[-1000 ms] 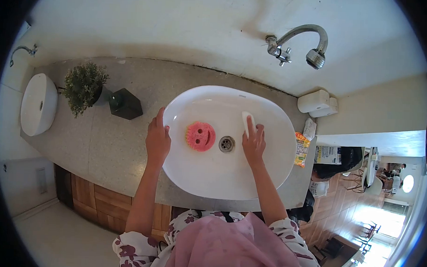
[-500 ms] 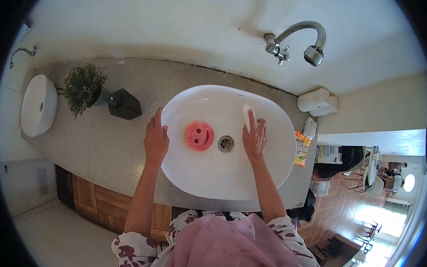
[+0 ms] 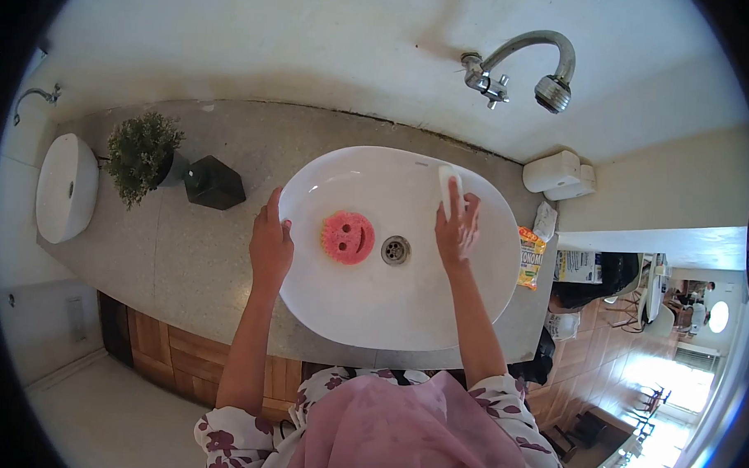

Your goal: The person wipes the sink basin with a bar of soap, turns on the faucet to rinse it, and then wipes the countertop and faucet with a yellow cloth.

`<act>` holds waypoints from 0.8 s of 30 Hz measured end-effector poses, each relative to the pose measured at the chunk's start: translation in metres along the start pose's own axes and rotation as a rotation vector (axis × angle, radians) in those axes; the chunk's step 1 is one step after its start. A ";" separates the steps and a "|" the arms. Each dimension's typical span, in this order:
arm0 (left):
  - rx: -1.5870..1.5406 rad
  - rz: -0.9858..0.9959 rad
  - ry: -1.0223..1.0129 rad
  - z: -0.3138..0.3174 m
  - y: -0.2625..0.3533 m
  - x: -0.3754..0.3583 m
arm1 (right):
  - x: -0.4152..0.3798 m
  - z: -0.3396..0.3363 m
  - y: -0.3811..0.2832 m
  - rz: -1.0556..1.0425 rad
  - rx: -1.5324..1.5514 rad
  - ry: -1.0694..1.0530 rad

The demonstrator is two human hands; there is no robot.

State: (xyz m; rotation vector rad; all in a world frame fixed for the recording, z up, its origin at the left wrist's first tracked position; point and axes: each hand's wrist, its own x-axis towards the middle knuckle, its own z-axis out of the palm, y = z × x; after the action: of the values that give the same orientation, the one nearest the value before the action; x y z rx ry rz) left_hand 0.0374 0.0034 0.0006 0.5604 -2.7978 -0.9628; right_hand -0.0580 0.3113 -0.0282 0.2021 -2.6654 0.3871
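My right hand [image 3: 458,229] is closed around a white brush-like object [image 3: 447,177] inside the white oval basin [image 3: 372,316], toward its upper right. Its underside is hidden. My left hand [image 3: 271,245] grips the basin's left rim, thumb on the inner side and fingers outside. A round pink sponge [image 3: 349,238] with a smiling face and a yellowish edge lies in the basin, left of the metal drain [image 3: 395,250].
A curved metal faucet [image 3: 530,41] juts from the wall above the basin. Left on the counter [image 3: 216,286] are a dark green box [image 3: 215,182], a potted plant [image 3: 142,156] and a second basin [image 3: 67,188]. A yellow packet [image 3: 529,257] lies at the right.
My right hand has moved up and slightly right in the basin with the white object. My left hand stays on the rim, and the sponge keeps its place.
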 end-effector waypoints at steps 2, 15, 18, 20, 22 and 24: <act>0.000 0.012 -0.009 0.000 -0.002 0.001 | 0.014 -0.008 -0.014 0.008 0.001 0.012; -0.019 0.026 0.002 -0.001 0.000 0.000 | 0.042 -0.013 -0.041 0.132 0.150 -0.100; -0.011 0.023 0.007 -0.002 0.002 0.000 | 0.045 -0.031 0.008 0.236 0.066 -0.084; -0.007 0.008 -0.002 -0.002 0.002 -0.001 | 0.046 -0.031 0.009 0.360 0.077 -0.157; -0.001 0.008 -0.009 -0.003 0.004 0.001 | 0.049 -0.009 -0.011 0.139 0.012 -0.023; 0.001 -0.010 -0.022 -0.004 0.006 0.000 | 0.057 -0.023 -0.066 0.208 0.140 -0.183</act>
State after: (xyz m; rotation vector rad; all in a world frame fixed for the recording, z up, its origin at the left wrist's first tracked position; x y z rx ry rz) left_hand 0.0364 0.0049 0.0074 0.5674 -2.8178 -0.9754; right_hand -0.0864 0.2508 0.0325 0.0007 -2.8511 0.6506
